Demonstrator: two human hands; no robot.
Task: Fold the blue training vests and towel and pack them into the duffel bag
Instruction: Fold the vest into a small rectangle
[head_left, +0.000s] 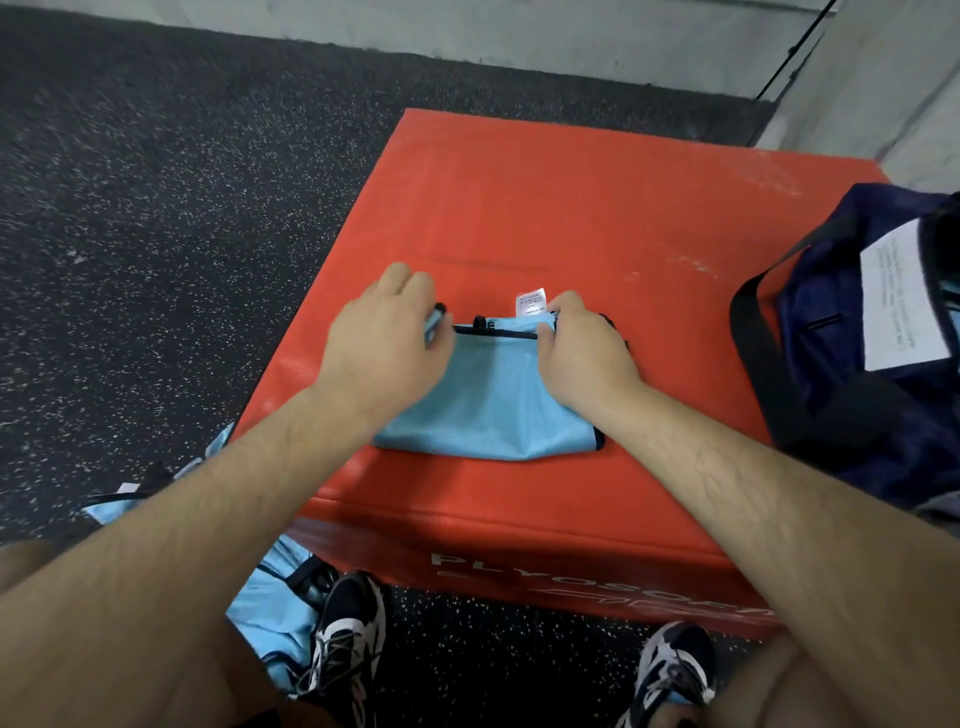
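blue vest (493, 405): laid folded into a flat rectangle on top of the red box (571, 208), toward its near edge and roughly midway across; black trim is seen along the vest's far edge and at its near right corner.
care label (531, 301): a white tag, seen sticking up from the far edge of the blue vest, over the middle of the red box.
left hand (387, 338): placed over the far left corner of the blue vest, fingers curled down round that corner.
right hand (582, 343): placed at the far right corner of the blue vest; the trimmed edge is pinched between thumb and curled fingers.
duffel bag (872, 332): navy with a black strap, set on the right side of the red box, apart from the blue vest; a white printed sheet (906, 296) is seen lying on it.
blue heap (270, 613): more light blue fabric with black trim, left on the floor (156, 234) against the near left corner of the red box; individual pieces cannot be told apart.
shoes: a left shoe (345, 639) and a right shoe (675, 670), planted on the floor just before the near face of the red box.
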